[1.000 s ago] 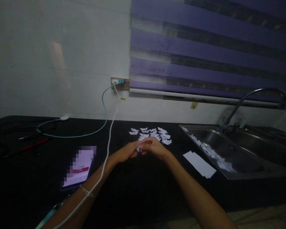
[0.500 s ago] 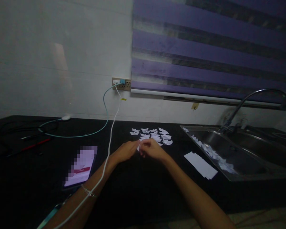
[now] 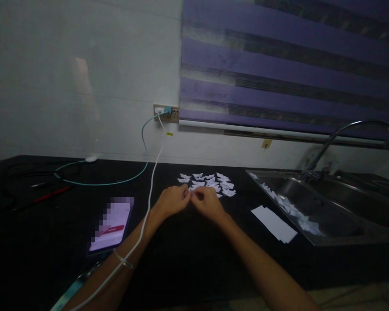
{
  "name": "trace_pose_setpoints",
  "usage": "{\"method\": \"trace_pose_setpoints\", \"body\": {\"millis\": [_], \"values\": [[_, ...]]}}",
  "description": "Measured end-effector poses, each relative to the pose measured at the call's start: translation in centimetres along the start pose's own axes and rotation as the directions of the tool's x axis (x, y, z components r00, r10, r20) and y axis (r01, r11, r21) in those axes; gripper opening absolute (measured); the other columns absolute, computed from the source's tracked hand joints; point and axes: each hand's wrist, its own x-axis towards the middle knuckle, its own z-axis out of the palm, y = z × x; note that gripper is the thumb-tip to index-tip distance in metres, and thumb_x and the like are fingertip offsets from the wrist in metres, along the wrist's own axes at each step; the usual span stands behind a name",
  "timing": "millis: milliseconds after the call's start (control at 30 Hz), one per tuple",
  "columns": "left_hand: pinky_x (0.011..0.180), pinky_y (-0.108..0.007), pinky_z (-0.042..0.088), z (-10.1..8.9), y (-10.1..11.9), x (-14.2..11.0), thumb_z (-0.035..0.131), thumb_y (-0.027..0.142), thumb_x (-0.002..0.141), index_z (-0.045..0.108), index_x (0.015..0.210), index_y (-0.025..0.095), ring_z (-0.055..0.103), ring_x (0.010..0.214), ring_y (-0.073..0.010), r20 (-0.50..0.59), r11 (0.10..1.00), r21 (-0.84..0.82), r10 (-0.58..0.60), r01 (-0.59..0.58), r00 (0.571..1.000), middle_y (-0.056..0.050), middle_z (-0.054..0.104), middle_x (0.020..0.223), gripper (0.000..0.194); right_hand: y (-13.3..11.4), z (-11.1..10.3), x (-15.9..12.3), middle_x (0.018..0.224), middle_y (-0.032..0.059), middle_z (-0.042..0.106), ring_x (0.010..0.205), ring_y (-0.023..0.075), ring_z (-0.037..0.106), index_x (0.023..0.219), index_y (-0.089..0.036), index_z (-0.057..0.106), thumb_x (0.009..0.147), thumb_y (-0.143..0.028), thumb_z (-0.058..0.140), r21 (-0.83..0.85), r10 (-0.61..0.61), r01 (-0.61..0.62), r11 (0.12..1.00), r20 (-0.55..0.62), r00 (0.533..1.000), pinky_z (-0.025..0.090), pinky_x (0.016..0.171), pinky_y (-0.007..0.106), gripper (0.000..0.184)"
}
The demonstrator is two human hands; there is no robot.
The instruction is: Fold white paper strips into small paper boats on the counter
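My left hand (image 3: 173,201) and my right hand (image 3: 209,202) meet over the dark counter, fingertips pinched together. Between them a sliver of white folded paper (image 3: 191,190) shows; most of it is hidden by the fingers. Just beyond lie several small folded paper boats (image 3: 227,185) in loose rows. To the right of my right arm, a stack of white paper strips (image 3: 274,223) rests flat on the counter.
A steel sink (image 3: 337,239) with a curved faucet (image 3: 330,142) is at right; more folded papers (image 3: 290,207) lie along its left edge. A lit phone (image 3: 112,229) lies left of my left forearm. A white cable (image 3: 151,181) crosses that forearm from the wall socket (image 3: 174,115).
My left hand has curled from a flatter, stretched pose into a pinch against the right fingertips. The folded paper is now more covered by the fingers.
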Motion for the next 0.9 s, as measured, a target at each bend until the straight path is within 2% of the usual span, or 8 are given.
{"method": "trace_pose_setpoints", "body": {"millis": [267,400,533,600,667,733,800,900], "values": [[0.072,-0.037,0.048,0.3,0.2,0.4,0.033,0.036,0.095,0.071,0.087,0.017,0.069,0.082,-0.0287,0.087,0.990,0.113,-0.096,0.086,0.992,-0.015,0.072,0.088,0.043,0.0,0.9,-0.2,0.066,0.0028,0.062,0.061,0.0128,0.051,0.069,-0.016,0.061,0.088,-0.025,0.055,-0.178,0.002,-0.006,0.984,-0.027,1.000,0.032,0.060,0.025,0.023],[0.075,-0.039,0.050,1.0,0.0,0.3,0.033,0.032,0.095,0.071,0.090,0.014,0.069,0.085,-0.0298,0.121,0.987,0.159,-0.025,0.006,0.992,-0.018,0.072,0.091,0.042,-0.2,0.9,-0.1,0.071,0.0042,0.063,0.064,0.0137,0.052,0.071,-0.016,0.059,0.091,-0.028,0.051,-0.277,0.028,-0.018,0.961,0.035,0.999,0.033,0.062,0.026,0.025],[0.073,-0.040,0.051,1.1,0.0,0.1,0.030,0.029,0.095,0.070,0.090,0.014,0.070,0.082,-0.0306,0.163,0.979,0.186,0.049,-0.079,0.985,-0.018,0.072,0.089,0.043,-0.3,0.6,-0.2,0.078,0.0051,0.065,0.068,0.0148,0.055,0.077,-0.017,0.060,0.092,-0.028,0.051,-0.336,0.013,0.040,0.941,0.154,0.988,0.033,0.063,0.026,0.021],[0.073,-0.040,0.051,1.0,0.3,0.1,0.030,0.029,0.095,0.070,0.091,0.014,0.070,0.083,-0.0309,0.153,0.980,0.189,0.039,-0.068,0.988,-0.018,0.072,0.089,0.043,-0.5,0.5,-0.2,0.079,0.0055,0.066,0.070,0.0155,0.057,0.079,-0.018,0.061,0.093,-0.027,0.049,-0.376,0.012,0.052,0.925,0.168,0.986,0.034,0.064,0.027,0.021],[0.074,-0.040,0.050,1.0,0.6,0.2,0.031,0.029,0.095,0.070,0.092,0.014,0.070,0.085,-0.0316,0.132,0.984,0.176,-0.005,-0.018,0.991,-0.019,0.072,0.091,0.041,-0.7,0.5,-0.2,0.081,0.0067,0.067,0.071,0.0165,0.059,0.080,-0.017,0.061,0.094,-0.027,0.048,-0.428,0.033,0.027,0.903,0.132,0.991,0.035,0.064,0.027,0.022],[0.076,-0.040,0.050,1.0,0.7,0.4,0.035,0.030,0.095,0.070,0.094,0.014,0.070,0.087,-0.0313,0.099,0.990,0.127,-0.075,0.062,0.992,-0.019,0.072,0.093,0.038,-0.8,0.5,-0.1,0.083,0.0077,0.068,0.073,0.0176,0.061,0.082,-0.017,0.062,0.093,-0.027,0.049,-0.469,0.050,-0.008,0.883,0.076,0.996,0.035,0.065,0.028,0.020],[0.077,-0.037,0.049,1.1,0.5,0.5,0.039,0.032,0.094,0.070,0.094,0.015,0.069,0.088,-0.0288,0.057,0.991,0.003,-0.132,0.132,0.990,-0.017,0.072,0.094,0.035,-0.8,0.5,0.0,0.085,0.0077,0.068,0.075,0.0181,0.062,0.082,-0.017,0.063,0.092,-0.026,0.051,-0.482,0.044,-0.019,0.876,0.042,0.998,0.037,0.066,0.028,0.018],[0.069,-0.030,0.048,1.3,-0.2,0.6,0.042,0.042,0.094,0.068,0.088,0.016,0.067,0.078,-0.0221,0.069,0.928,-0.353,-0.104,0.122,0.992,-0.012,0.071,0.086,0.038,-0.5,0.5,-0.1,0.085,0.0069,0.067,0.076,0.0179,0.062,0.083,-0.017,0.064,0.093,-0.024,0.050,-0.456,0.001,0.003,0.890,0.010,1.000,0.039,0.067,0.027,0.019]]}}
